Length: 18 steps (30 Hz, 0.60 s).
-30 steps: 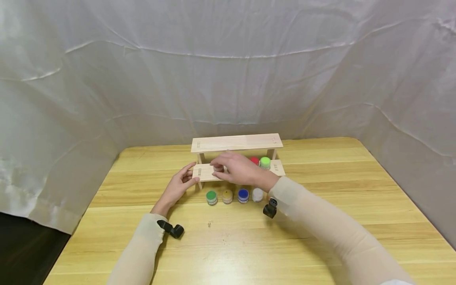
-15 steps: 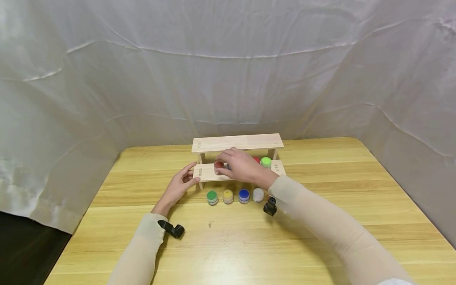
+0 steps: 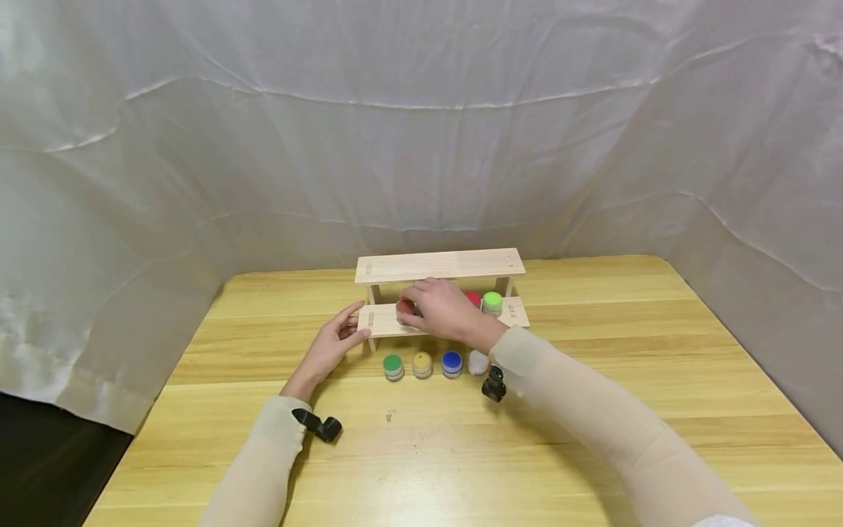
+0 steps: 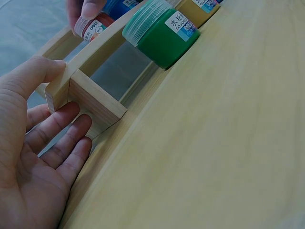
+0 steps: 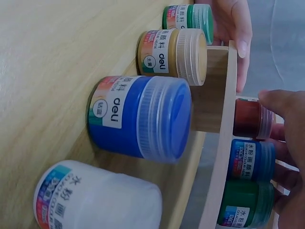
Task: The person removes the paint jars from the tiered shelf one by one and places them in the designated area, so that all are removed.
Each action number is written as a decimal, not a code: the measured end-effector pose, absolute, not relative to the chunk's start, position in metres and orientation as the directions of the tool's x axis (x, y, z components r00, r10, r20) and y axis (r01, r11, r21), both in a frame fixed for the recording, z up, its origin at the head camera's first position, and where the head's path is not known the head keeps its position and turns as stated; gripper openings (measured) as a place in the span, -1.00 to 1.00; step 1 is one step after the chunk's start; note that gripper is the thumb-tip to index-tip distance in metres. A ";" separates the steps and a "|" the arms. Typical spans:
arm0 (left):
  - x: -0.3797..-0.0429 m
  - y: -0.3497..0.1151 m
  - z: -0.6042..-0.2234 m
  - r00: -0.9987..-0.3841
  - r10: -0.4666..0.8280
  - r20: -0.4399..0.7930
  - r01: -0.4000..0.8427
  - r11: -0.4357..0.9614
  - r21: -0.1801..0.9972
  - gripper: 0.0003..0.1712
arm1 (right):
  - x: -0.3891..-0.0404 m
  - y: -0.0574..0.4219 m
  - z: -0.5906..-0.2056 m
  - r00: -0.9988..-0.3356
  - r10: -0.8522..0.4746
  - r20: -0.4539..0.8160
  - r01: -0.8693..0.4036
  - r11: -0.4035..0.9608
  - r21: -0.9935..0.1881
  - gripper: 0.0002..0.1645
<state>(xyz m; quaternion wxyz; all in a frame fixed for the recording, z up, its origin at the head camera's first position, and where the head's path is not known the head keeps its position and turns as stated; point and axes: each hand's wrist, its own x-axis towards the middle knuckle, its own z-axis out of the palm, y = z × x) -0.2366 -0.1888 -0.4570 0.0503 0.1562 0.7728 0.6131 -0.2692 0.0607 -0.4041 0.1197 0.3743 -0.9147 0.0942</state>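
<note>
The brown jar is upright on the lower board of a small wooden shelf, toward its left part. The right hand holds it near the lid, fingers narrowed around it with the thumb on the front side. Just beside it on the same board, the right wrist view shows a blue jar, then a dark green jar; whether they touch is hard to tell. Farther right on that board are a red jar and a lime jar. The left hand lightly grips the board's left end, thumb at the front edge, the other fingers loosely bent by the leg. The upper board is behind and above. In front, on the table, a row runs left to right: green jar, yellow jar, bright blue jar and white jar, apart from one another. Pale sleeves cover both arms, and a grey curtain hangs behind the table.
</note>
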 end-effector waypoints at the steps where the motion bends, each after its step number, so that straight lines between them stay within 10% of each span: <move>1: -0.237 -0.189 -0.457 -0.946 0.303 0.115 0.180 0.197 0.964 -0.23 | -0.269 0.060 -0.404 -0.689 -0.663 0.293 -0.709 0.701 -0.081 -0.58; 18: -0.251 -0.195 -0.481 -0.951 0.280 0.128 0.190 0.207 0.960 -0.22 | -0.260 0.061 -0.396 -0.659 -0.681 0.321 -0.742 0.658 -0.127 -0.61</move>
